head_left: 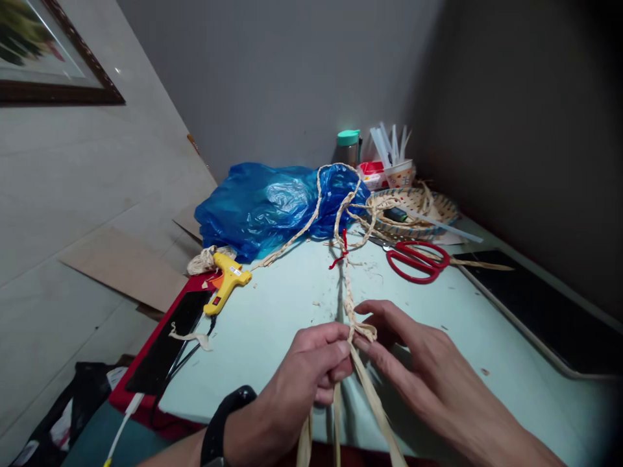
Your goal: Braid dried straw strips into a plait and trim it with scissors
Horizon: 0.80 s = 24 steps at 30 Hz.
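Note:
A pale straw braid (348, 285) runs down the middle of the table, with a red tie (344, 250) near its far part. My left hand (314, 363), a black watch on its wrist, pinches the lower end of the braid between thumb and fingers. Long unbraided straw strands (372, 395) hang from there over the near edge. A small folded loop (368, 332) sticks out to the right of the braid. My right hand (418, 360) curves around this loop, its thumb and a fingertip on the straw; its other fingers are partly hidden.
Red-handled scissors (419, 261) lie at right, beside a dark tablet (540, 311). Behind are a woven basket (445, 211), a cup of glue sticks (400, 174), a jar (348, 149) and a blue plastic bag (263, 207). A yellow glue gun (226, 283) lies at left.

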Each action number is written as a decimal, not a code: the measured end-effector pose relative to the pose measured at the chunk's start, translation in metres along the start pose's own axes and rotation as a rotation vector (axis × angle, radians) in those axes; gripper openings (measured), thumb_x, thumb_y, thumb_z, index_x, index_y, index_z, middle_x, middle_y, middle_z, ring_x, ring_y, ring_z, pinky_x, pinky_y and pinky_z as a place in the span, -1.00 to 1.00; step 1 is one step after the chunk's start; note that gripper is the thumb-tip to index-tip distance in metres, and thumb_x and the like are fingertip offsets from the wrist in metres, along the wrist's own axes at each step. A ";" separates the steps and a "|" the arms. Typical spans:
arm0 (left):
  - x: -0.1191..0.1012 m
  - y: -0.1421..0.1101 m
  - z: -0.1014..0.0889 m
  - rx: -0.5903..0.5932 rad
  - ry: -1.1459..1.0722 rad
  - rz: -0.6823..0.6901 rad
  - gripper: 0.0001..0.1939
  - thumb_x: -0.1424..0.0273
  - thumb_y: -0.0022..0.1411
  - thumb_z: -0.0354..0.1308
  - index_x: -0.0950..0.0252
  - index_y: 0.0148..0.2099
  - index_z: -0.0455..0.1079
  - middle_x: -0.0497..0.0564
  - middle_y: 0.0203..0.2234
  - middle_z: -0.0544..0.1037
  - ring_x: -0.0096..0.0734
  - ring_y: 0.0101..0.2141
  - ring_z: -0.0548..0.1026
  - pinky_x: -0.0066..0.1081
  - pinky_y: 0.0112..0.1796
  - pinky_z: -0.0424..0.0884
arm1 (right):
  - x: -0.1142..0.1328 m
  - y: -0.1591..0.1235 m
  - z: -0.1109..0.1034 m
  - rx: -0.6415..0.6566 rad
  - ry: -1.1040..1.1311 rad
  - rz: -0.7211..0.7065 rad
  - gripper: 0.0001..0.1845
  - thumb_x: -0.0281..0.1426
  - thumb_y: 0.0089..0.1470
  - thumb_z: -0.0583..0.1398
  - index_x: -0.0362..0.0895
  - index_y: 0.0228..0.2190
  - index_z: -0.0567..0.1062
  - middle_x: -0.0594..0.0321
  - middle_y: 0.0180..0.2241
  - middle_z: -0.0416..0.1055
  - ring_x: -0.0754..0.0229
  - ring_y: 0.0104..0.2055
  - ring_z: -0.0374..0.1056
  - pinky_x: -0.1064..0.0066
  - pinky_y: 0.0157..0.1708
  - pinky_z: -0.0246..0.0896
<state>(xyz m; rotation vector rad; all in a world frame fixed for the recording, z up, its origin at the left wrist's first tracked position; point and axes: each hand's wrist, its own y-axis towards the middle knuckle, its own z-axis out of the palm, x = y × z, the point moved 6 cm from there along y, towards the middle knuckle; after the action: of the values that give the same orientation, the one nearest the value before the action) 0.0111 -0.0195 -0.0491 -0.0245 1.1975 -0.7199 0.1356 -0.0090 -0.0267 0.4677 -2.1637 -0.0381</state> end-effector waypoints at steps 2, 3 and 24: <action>-0.001 0.001 -0.001 -0.017 0.018 -0.002 -0.87 0.36 0.27 0.07 0.35 -0.25 0.32 -0.21 -0.62 0.07 -0.67 -0.64 -0.11 -0.55 -0.64 -0.23 | 0.006 0.003 -0.004 -0.051 -0.014 -0.092 -0.88 -0.35 0.27 0.05 -0.05 -0.17 0.34 0.29 -0.39 0.47 0.24 -0.41 0.40 0.46 -0.42 0.26; -0.002 0.002 -0.002 -0.025 0.028 -0.011 -0.85 0.34 0.27 0.08 0.34 -0.26 0.31 -0.21 -0.63 0.07 -0.67 -0.64 -0.11 -0.55 -0.64 -0.23 | 0.010 0.004 -0.006 -0.069 -0.029 -0.147 -0.90 -0.39 0.27 0.04 -0.05 -0.20 0.35 0.27 -0.36 0.46 0.25 -0.38 0.40 0.47 -0.39 0.26; -0.015 0.014 -0.016 -0.106 -0.119 0.049 -0.66 0.14 0.13 0.22 0.34 -0.24 0.44 -0.26 -0.73 -0.06 -0.66 -0.68 -0.18 -0.53 -0.66 -0.26 | -0.049 0.058 -0.070 -0.113 -0.909 -0.166 -0.76 -0.45 0.20 0.00 -0.20 -0.36 0.45 -0.08 -0.35 0.45 0.00 -0.33 0.39 0.20 -0.34 0.30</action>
<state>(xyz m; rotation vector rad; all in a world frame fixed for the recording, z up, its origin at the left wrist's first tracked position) 0.0021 0.0047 -0.0481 -0.1243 1.1178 -0.6031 0.1984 0.0718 -0.0116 0.6419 -2.9715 -0.5558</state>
